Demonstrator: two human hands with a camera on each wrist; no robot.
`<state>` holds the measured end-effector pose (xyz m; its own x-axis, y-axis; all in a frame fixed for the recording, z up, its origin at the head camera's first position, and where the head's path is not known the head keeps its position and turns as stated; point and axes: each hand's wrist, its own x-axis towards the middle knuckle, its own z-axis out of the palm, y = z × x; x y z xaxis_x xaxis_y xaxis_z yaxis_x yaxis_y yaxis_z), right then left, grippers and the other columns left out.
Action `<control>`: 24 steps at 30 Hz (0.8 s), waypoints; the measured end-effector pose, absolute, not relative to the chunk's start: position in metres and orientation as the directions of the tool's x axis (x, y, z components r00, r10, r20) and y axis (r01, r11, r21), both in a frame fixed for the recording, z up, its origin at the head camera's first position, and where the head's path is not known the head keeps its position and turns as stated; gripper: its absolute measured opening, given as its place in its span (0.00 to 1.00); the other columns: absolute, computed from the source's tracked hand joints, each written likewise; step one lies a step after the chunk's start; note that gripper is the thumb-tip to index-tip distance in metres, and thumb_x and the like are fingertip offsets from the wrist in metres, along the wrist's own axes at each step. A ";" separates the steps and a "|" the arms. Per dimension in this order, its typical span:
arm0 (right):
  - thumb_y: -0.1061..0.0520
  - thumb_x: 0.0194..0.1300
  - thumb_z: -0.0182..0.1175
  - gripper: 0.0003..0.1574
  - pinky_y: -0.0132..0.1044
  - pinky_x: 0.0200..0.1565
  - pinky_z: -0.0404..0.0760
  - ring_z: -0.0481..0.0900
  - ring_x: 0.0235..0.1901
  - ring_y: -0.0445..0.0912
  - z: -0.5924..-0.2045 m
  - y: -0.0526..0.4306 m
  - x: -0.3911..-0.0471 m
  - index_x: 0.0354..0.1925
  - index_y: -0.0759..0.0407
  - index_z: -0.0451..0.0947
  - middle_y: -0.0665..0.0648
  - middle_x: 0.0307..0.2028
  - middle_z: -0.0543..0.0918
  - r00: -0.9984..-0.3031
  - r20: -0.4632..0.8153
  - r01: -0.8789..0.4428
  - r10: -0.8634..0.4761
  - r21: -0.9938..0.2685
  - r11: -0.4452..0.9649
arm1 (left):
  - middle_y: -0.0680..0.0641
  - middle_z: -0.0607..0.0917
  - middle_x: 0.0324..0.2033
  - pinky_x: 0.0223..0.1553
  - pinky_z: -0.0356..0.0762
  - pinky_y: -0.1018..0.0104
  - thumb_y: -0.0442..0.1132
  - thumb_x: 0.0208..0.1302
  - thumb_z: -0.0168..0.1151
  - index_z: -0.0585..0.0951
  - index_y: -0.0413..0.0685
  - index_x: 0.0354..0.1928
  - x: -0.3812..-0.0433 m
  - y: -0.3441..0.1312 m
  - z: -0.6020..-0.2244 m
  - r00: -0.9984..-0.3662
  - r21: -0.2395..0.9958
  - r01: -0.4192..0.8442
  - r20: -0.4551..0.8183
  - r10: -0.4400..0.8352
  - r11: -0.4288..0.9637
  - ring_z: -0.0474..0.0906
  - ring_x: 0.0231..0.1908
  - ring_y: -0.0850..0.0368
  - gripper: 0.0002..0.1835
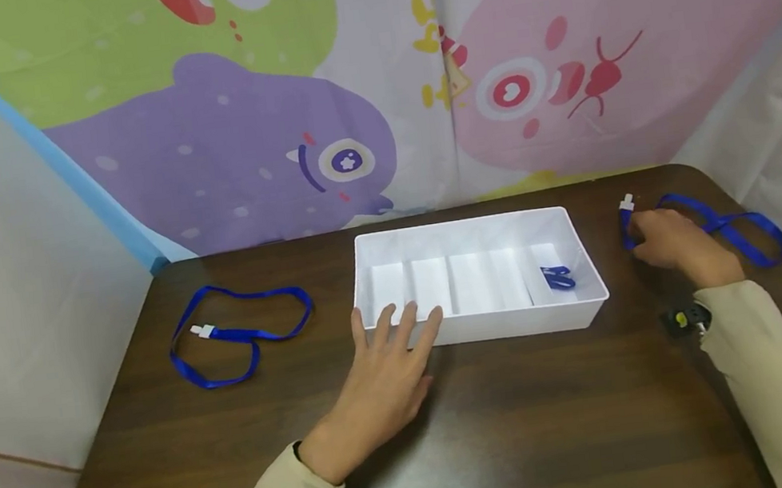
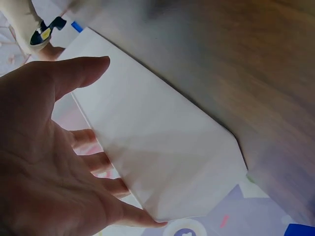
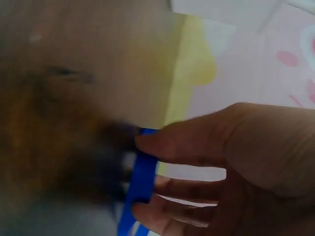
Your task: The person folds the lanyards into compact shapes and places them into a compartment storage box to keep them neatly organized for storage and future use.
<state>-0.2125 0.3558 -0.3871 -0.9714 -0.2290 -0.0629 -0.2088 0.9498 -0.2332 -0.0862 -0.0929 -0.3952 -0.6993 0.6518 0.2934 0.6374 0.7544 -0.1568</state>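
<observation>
A long white plastic box point(image 1: 487, 326), split by dividers into several compartments, stands on the table. My left hand point(image 1: 381, 382) rests its spread fingers on the near rim at the left end; in the left wrist view the thumb point(image 2: 81, 73) lies over the outer wall. To the right of the box, my right hand point(image 1: 676, 240) pinches a blue lanyard point(image 3: 142, 172) between thumb and fingers. The lanyard's white clip point(image 1: 626, 203) sticks out beyond the fingers, and its loop point(image 1: 759, 234) trails right. A small folded blue band point(image 1: 557, 277) lies in the rightmost compartment.
Left of the box another blue lanyard point(image 1: 242, 333) with a white clip point(image 1: 202, 331) lies in a loose loop. A cartoon-printed sheet point(image 1: 229, 158) hangs behind the far edge of the dark wooden table point(image 1: 514, 431). Pale sheets flank both sides.
</observation>
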 end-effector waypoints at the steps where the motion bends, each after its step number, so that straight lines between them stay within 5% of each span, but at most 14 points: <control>1: 0.67 0.50 0.60 0.05 0.54 0.32 0.73 0.74 0.28 0.59 -0.389 0.357 -0.213 0.29 0.68 0.74 0.62 0.25 0.77 -0.974 -0.067 -0.195 -0.216 -0.236 0.952 | 0.38 0.69 0.66 0.60 0.55 0.23 0.51 0.55 0.74 0.60 0.49 0.74 -0.086 -0.091 -0.396 -0.698 -0.160 0.637 0.295 0.653 0.754 0.66 0.65 0.35 0.49; 7: 0.66 0.51 0.57 0.05 0.49 0.28 0.69 0.71 0.26 0.58 -0.389 0.361 -0.214 0.22 0.62 0.71 0.58 0.22 0.73 -0.978 -0.125 -0.129 -0.167 -0.266 0.955 | 0.38 0.70 0.65 0.60 0.56 0.24 0.52 0.54 0.74 0.61 0.48 0.74 -0.088 -0.085 -0.396 -0.686 -0.173 0.637 0.316 0.655 0.751 0.67 0.63 0.35 0.48; 13: 0.62 0.61 0.58 0.09 0.59 0.39 0.75 0.78 0.34 0.63 -0.369 0.361 -0.209 0.34 0.70 0.78 0.66 0.30 0.81 -0.981 -0.014 -0.182 -0.196 -0.313 0.932 | 0.38 0.70 0.66 0.60 0.56 0.24 0.51 0.58 0.72 0.62 0.49 0.74 -0.089 -0.084 -0.393 -0.697 -0.146 0.641 0.301 0.651 0.754 0.67 0.64 0.36 0.45; 20: 0.60 0.67 0.59 0.10 0.37 0.28 0.67 0.70 0.24 0.43 -0.326 0.346 -0.185 0.39 0.69 0.78 0.57 0.24 0.77 -0.950 0.279 -0.251 -0.140 -0.418 0.873 | 0.37 0.67 0.67 0.57 0.61 0.24 0.48 0.60 0.71 0.63 0.51 0.73 -0.089 -0.087 -0.379 -0.701 -0.004 0.675 0.308 0.643 0.738 0.66 0.65 0.35 0.41; 24: 0.57 0.70 0.59 0.11 0.31 0.22 0.62 0.65 0.19 0.38 -0.300 0.334 -0.167 0.44 0.65 0.79 0.52 0.21 0.72 -0.937 0.340 -0.267 -0.085 -0.534 0.803 | 0.37 0.66 0.68 0.57 0.66 0.29 0.47 0.63 0.69 0.64 0.50 0.72 -0.089 -0.086 -0.367 -0.682 0.049 0.700 0.339 0.648 0.712 0.65 0.65 0.37 0.38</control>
